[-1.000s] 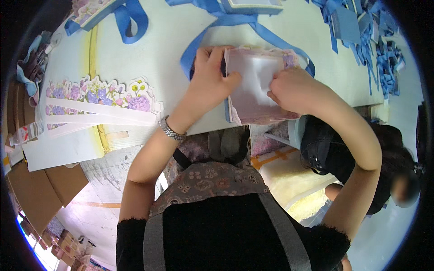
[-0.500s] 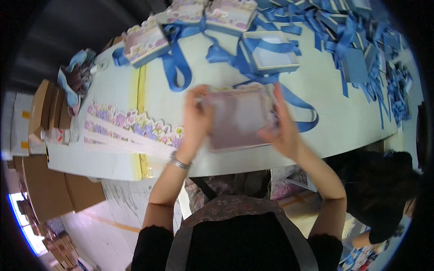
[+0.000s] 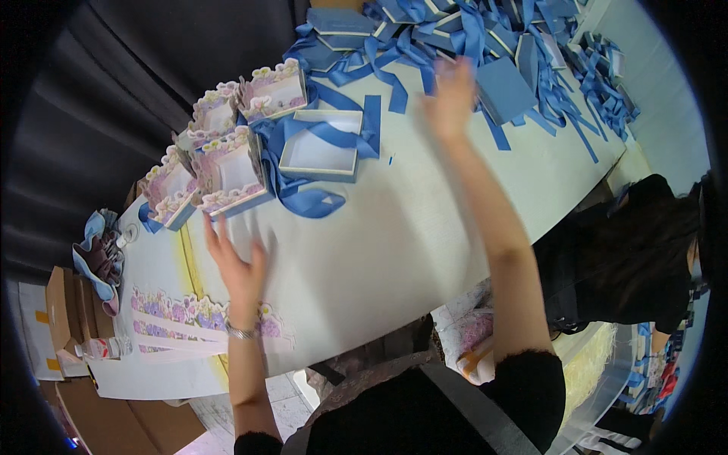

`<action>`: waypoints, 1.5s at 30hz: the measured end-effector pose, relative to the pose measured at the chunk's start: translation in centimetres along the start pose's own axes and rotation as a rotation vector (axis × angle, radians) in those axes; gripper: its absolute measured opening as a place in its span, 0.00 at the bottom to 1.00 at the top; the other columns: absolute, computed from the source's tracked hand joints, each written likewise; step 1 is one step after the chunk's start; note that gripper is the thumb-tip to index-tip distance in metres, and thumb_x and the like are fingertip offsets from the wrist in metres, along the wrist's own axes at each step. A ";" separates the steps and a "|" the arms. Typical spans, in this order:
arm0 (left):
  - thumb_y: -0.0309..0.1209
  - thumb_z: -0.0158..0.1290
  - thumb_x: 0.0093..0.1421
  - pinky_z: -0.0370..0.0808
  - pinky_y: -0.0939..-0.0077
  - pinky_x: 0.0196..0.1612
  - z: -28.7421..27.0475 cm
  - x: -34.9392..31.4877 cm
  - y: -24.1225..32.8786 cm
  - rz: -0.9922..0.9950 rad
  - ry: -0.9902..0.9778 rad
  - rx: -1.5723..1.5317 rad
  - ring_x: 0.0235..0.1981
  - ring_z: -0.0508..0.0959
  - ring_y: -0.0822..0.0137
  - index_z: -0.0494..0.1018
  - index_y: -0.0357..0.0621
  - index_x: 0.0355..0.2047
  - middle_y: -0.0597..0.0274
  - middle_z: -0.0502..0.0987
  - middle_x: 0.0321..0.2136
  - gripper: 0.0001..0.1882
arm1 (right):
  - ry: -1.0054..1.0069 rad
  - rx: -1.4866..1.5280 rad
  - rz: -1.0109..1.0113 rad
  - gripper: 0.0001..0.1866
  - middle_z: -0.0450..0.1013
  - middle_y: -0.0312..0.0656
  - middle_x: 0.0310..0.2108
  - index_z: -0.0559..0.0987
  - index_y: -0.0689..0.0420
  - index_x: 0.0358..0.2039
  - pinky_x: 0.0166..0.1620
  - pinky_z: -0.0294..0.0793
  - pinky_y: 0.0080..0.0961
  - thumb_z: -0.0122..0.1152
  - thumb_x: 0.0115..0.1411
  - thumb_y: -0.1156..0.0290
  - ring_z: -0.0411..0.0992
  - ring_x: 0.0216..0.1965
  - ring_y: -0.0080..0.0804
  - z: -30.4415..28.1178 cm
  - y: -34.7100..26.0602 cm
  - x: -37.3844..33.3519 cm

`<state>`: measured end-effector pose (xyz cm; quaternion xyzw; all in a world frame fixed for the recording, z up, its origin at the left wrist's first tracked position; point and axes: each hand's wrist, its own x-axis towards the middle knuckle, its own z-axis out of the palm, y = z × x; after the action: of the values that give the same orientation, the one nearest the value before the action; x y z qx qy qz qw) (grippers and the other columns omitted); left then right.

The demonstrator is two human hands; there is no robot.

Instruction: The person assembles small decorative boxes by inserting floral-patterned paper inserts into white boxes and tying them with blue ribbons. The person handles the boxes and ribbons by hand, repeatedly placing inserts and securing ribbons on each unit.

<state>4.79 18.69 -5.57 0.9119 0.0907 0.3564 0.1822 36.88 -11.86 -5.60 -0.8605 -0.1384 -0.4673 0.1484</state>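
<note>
My left hand [image 3: 239, 267] is open, its fingers spread, just below a blue box with a flower-printed paper trim [image 3: 230, 176]. Its fingertips are at or very near that box's lower edge. My right hand [image 3: 452, 106], blurred by motion, stretches far out beside a blue box [image 3: 506, 89] at the edge of the ribbon-tied pile; its finger pose and any contact are unclear. Between the hands stands an open blue box with a white inside [image 3: 318, 152], a blue ribbon [image 3: 322, 133] lying across it. Several flower-printed paper strips [image 3: 178, 326] lie fanned out near my left wrist.
Several other trimmed boxes [image 3: 168, 188] stand at the far left. A heap of blue boxes and ribbons [image 3: 455, 34] covers the table's far right. Brown cartons [image 3: 67, 311] and a clear bottle [image 3: 106, 348] are at the left. A person in black [image 3: 622, 258] is at the right.
The trimmed box both hands held is out of them, and another trimmed box now stands in the left group. My right hand has swung out to the pile. The view has turned rightward.
</note>
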 end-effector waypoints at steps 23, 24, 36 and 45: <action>0.34 0.53 0.59 0.60 0.70 0.59 -0.5 -7.6 6.2 -0.573 -0.413 -0.775 0.58 0.63 0.60 0.48 0.32 0.63 0.45 0.61 0.58 0.38 | -1.573 1.477 -0.122 0.23 0.71 0.47 0.50 0.74 0.59 0.50 0.55 0.66 0.38 0.59 0.57 0.61 0.71 0.50 0.43 -28.5 -12.7 -16.0; 0.40 0.53 0.59 0.62 0.69 0.57 -0.9 -8.0 4.9 -0.588 -0.447 -0.669 0.57 0.66 0.55 0.56 0.30 0.59 0.39 0.62 0.57 0.35 | -1.037 1.367 -0.215 0.26 0.69 0.46 0.53 0.73 0.52 0.52 0.58 0.61 0.43 0.60 0.55 0.54 0.67 0.54 0.45 -28.2 -13.8 -17.7; 0.26 0.42 0.59 0.52 0.56 0.63 -11.0 -17.2 -1.9 -0.430 -0.204 0.007 0.64 0.54 0.49 0.51 0.35 0.62 0.46 0.54 0.62 0.30 | -0.903 0.979 -0.626 0.31 0.70 0.48 0.47 0.74 0.61 0.43 0.51 0.64 0.42 0.71 0.42 0.54 0.62 0.53 0.42 -22.5 -28.2 -14.8; 0.33 0.44 0.65 0.57 0.65 0.62 -11.4 -18.5 -3.4 -0.890 0.571 -0.571 0.62 0.58 0.58 0.49 0.33 0.62 0.48 0.55 0.61 0.29 | -1.474 0.888 -0.514 0.18 0.74 0.44 0.24 0.76 0.63 0.30 0.30 0.69 0.32 0.69 0.42 0.65 0.72 0.25 0.37 -14.9 -36.5 -14.6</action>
<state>-16.61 19.41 -10.64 0.5695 0.4097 0.4871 0.5201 4.10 14.45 -5.55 -0.7480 -0.5547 0.2812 0.2318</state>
